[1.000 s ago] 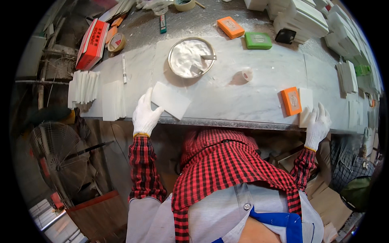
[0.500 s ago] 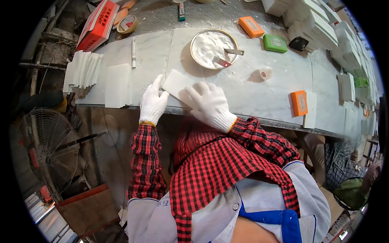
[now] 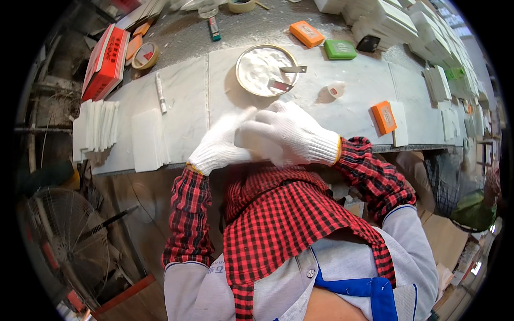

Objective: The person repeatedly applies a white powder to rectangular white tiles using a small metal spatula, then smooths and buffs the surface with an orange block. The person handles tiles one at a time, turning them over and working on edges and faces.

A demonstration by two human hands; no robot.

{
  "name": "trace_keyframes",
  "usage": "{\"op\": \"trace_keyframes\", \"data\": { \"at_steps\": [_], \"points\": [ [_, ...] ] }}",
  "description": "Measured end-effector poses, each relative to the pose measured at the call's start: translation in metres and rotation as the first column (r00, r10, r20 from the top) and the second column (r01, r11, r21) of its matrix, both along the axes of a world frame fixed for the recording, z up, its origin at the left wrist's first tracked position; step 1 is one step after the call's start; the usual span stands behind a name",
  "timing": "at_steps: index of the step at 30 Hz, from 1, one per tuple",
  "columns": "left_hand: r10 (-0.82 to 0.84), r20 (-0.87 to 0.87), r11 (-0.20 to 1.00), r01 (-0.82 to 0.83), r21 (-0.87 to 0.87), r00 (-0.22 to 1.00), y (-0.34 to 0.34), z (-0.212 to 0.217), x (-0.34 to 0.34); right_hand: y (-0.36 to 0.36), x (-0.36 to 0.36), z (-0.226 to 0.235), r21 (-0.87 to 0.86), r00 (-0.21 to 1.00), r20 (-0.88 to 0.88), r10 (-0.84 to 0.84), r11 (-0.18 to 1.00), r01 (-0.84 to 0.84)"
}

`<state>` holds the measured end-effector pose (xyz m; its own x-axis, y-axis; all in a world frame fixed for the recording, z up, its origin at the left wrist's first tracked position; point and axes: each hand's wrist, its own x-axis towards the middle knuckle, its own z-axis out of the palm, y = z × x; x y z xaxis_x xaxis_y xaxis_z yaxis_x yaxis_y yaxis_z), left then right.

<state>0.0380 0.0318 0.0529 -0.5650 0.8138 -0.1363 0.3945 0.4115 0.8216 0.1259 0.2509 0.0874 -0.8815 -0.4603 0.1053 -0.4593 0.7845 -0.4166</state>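
Note:
Close together at the front of the marble-topped table [image 3: 182, 80] are my two hands, both in white knitted gloves. Between them is a white rectangular slab [image 3: 258, 143], blurred by motion and partly covered by fingers. My left hand [image 3: 220, 143] grips its left side, though its fingertips are smeared. My right hand [image 3: 297, 131] has its fingers bent over the slab from the right. Just beyond them stands a round tub [image 3: 256, 69] of white paste, with two flat metal scrapers [image 3: 292, 69] resting in it.
To the left are a row of white slabs [image 3: 96, 125], a flat stack [image 3: 147, 142] and a white marker [image 3: 160, 92]. A small cup [image 3: 335, 89], an orange box [image 3: 383, 117] and a green box [image 3: 340, 49] lie to the right. A fan [image 3: 69, 241] stands lower left.
The slab has come up off the tabletop between my hands. My left hand has moved right and my right hand has turned over it. The view has shifted slightly.

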Motion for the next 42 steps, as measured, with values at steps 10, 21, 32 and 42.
{"op": "trace_keyframes", "data": {
  "at_steps": [10,21,32,42],
  "points": [
    [0.248,0.76,0.73,-0.632,0.261,0.6,0.033,0.036,0.03,0.042,0.013,0.04,-0.646,0.801,0.435,-0.412,0.478,0.596],
    [0.244,0.787,0.73,-0.641,0.236,0.567,0.046,0.034,0.041,0.006,-0.018,-0.013,-0.775,0.755,0.486,-0.441,0.181,0.605],
    [0.334,0.709,0.709,-0.661,0.245,0.621,0.056,0.017,0.027,0.011,-0.002,-0.02,-0.779,0.851,0.226,-0.474,0.437,0.45],
    [0.298,0.729,0.756,-0.619,0.214,0.616,0.05,-0.001,0.028,0.017,0.012,-0.04,-0.699,0.92,0.173,-0.352,0.614,0.366]
  ]
}}
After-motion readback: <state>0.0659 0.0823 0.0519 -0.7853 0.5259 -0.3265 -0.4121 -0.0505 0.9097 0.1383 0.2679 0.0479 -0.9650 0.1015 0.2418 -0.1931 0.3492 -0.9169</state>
